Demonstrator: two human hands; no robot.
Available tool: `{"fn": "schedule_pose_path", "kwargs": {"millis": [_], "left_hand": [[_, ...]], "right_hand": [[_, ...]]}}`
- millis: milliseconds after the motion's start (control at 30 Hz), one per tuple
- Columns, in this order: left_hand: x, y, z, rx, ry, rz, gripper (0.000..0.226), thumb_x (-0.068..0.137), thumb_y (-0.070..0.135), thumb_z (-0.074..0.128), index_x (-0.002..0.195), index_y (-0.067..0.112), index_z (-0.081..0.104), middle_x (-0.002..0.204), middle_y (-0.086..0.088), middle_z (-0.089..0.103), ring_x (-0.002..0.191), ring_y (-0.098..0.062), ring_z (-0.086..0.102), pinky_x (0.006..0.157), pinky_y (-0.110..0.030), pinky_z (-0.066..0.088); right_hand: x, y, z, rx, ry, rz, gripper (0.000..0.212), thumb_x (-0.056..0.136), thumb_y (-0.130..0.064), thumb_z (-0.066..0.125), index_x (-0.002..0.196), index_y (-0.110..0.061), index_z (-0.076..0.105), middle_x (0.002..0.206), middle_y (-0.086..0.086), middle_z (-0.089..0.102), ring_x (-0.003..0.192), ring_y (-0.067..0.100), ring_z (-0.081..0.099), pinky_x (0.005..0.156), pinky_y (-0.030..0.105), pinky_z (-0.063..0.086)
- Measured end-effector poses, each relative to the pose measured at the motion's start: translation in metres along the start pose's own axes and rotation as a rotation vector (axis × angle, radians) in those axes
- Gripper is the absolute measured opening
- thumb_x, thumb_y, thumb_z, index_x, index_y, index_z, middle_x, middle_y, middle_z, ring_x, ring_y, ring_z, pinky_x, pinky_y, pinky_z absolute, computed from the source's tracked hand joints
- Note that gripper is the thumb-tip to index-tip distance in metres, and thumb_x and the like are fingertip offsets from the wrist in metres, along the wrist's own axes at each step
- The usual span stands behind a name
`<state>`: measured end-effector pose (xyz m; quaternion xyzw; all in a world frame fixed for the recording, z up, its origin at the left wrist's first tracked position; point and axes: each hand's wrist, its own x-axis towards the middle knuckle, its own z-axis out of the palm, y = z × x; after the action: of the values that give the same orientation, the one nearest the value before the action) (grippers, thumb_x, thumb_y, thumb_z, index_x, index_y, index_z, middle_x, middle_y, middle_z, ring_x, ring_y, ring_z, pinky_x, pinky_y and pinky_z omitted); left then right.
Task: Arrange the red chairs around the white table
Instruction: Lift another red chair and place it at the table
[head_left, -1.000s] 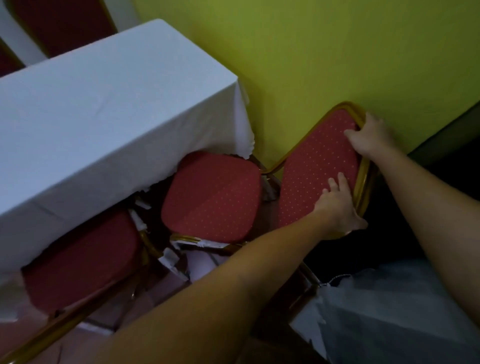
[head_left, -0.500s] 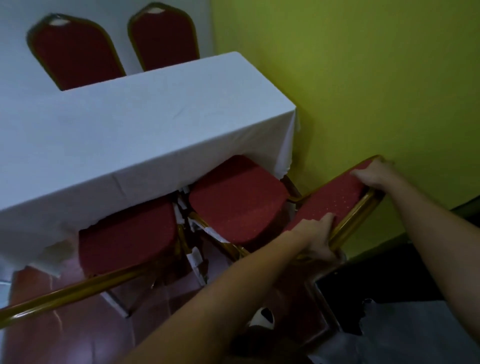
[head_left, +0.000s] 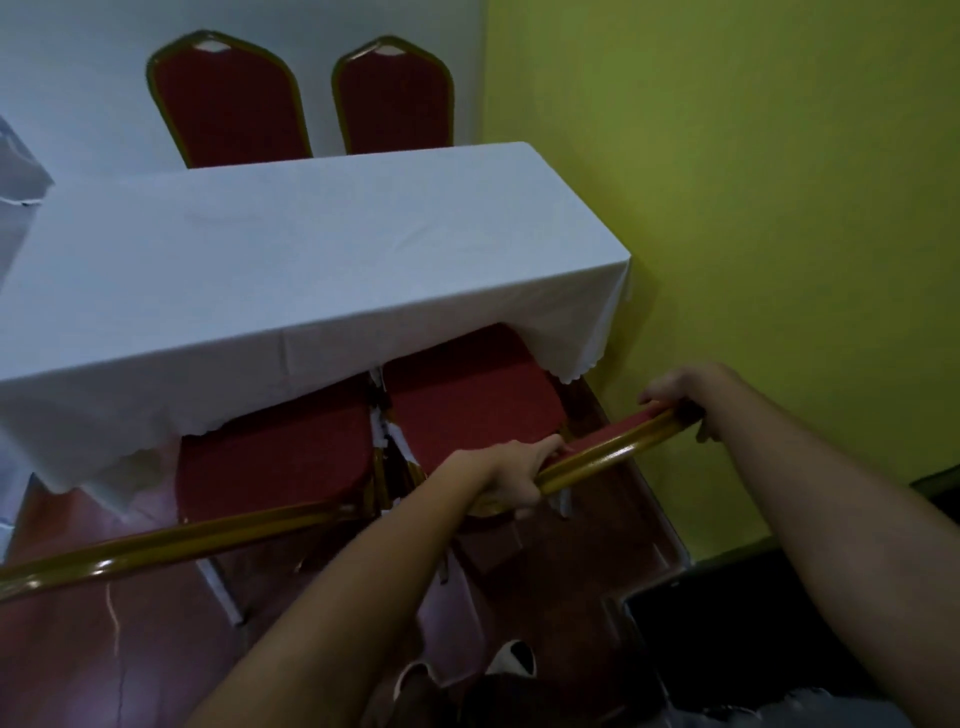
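Observation:
A white-clothed table (head_left: 322, 260) runs across the middle. Both my hands grip the gold-framed backrest (head_left: 608, 452) of a red chair whose seat (head_left: 467, 400) is partly under the table's right end. My left hand (head_left: 511, 475) clasps the backrest's lower left edge, and my right hand (head_left: 680, 392) holds its top right end. A second red chair (head_left: 275, 457) sits beside it to the left, its gold back rail (head_left: 171, 540) crossing the lower left. Two more red chairs (head_left: 228, 104) (head_left: 395, 98) stand at the table's far side.
A yellow-green wall (head_left: 779, 208) runs close along the table's right end. The floor (head_left: 104, 649) is dark red tile. A dark low object (head_left: 727, 623) lies at the lower right by the wall. Another white cloth (head_left: 15, 156) shows at the far left edge.
The held chair has swung round from facing the wall to square with the table, its seat sliding under the cloth beside the other chair. Both hands kept their hold on the backrest.

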<state>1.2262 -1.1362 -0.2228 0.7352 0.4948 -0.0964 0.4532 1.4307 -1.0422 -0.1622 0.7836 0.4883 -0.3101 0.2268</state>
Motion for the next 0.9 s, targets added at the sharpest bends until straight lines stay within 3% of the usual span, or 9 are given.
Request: {"fn": "schedule_pose_path", "kwargs": {"millis": [67,167,267,333,433,567,733,800,900], "left_hand": [[-0.009,-0.018,-0.005,-0.018,0.011,-0.005,0.089,0.065,0.003,0.07,0.135,0.038,0.027,0.113,-0.01,0.055,0.095,-0.027,0.055,0.078,-0.042,0.049],[-0.018,-0.039,-0.01,-0.037,0.016,0.005,0.086,0.067,-0.001,0.066,0.135,0.037,0.029,0.114,-0.011,0.056,0.09,-0.024,0.056,0.074,-0.038,0.052],[-0.024,-0.05,-0.017,-0.026,-0.002,0.002,0.085,0.071,-0.005,0.064,0.137,0.035,0.029,0.098,0.002,0.054,0.075,-0.014,0.053,0.062,-0.027,0.047],[-0.029,-0.059,-0.021,-0.029,-0.011,-0.015,0.083,0.07,-0.008,0.063,0.134,0.036,0.033,0.087,0.014,0.049,0.071,-0.01,0.051,0.057,-0.023,0.043],[-0.033,-0.078,-0.026,-0.123,0.071,-0.035,0.076,0.065,-0.008,0.063,0.114,0.046,0.041,0.092,0.009,0.056,0.081,-0.021,0.06,0.059,-0.032,0.052],[-0.027,-0.07,-0.014,-0.094,0.174,-0.029,0.067,0.073,0.009,0.065,0.123,0.045,0.04,0.104,-0.001,0.064,0.091,-0.029,0.067,0.076,-0.042,0.056],[-0.008,-0.031,0.008,0.092,0.662,0.034,0.051,0.085,0.052,0.059,0.134,0.045,0.047,0.11,0.008,0.071,0.098,-0.015,0.068,0.084,-0.027,0.049],[0.006,-0.023,0.009,0.118,0.69,0.032,0.054,0.086,0.054,0.058,0.137,0.045,0.044,0.111,0.007,0.072,0.098,-0.016,0.069,0.082,-0.026,0.049],[0.028,-0.006,0.016,0.194,0.842,0.129,0.057,0.086,0.051,0.059,0.14,0.042,0.042,0.109,0.005,0.073,0.091,-0.018,0.071,0.073,-0.03,0.053]], "right_hand": [[0.006,-0.003,0.015,0.048,0.018,-0.065,0.039,0.094,-0.041,0.044,0.101,-0.003,0.05,0.1,0.019,0.05,0.104,0.036,0.058,0.086,0.044,0.044],[0.026,0.001,0.037,0.143,0.175,-0.165,0.082,0.061,-0.068,0.044,0.114,-0.008,0.061,0.135,0.022,0.048,0.134,0.044,0.037,0.11,0.056,0.028],[0.018,0.001,0.059,0.329,0.434,-0.295,0.066,0.084,-0.064,0.044,0.135,-0.022,0.052,0.156,0.019,0.022,0.146,0.039,0.01,0.115,0.061,0.009],[0.005,-0.001,0.07,0.328,0.61,-0.576,0.058,0.086,-0.06,0.037,0.125,-0.024,0.061,0.145,0.006,0.047,0.141,0.028,0.031,0.112,0.057,0.012],[0.0,-0.005,0.082,0.269,0.682,-0.893,0.06,0.085,-0.059,0.027,0.109,-0.027,0.071,0.122,-0.008,0.067,0.124,0.015,0.053,0.113,0.052,0.019],[0.015,-0.008,0.083,0.271,0.782,-1.004,0.057,0.088,-0.047,0.027,0.094,-0.023,0.078,0.107,-0.007,0.075,0.111,0.016,0.065,0.104,0.042,0.036],[0.04,0.006,0.07,0.293,0.817,-1.065,0.06,0.084,-0.039,0.024,0.074,-0.016,0.079,0.076,0.003,0.077,0.073,0.025,0.071,0.079,0.037,0.053],[0.049,0.014,0.059,0.293,0.801,-1.062,0.061,0.083,-0.041,0.023,0.071,-0.016,0.078,0.07,0.004,0.075,0.066,0.026,0.069,0.061,0.033,0.051],[0.072,0.032,0.038,0.269,0.808,-1.034,0.063,0.081,-0.044,0.021,0.073,-0.018,0.078,0.07,0.004,0.075,0.064,0.028,0.067,0.056,0.028,0.04]]}}
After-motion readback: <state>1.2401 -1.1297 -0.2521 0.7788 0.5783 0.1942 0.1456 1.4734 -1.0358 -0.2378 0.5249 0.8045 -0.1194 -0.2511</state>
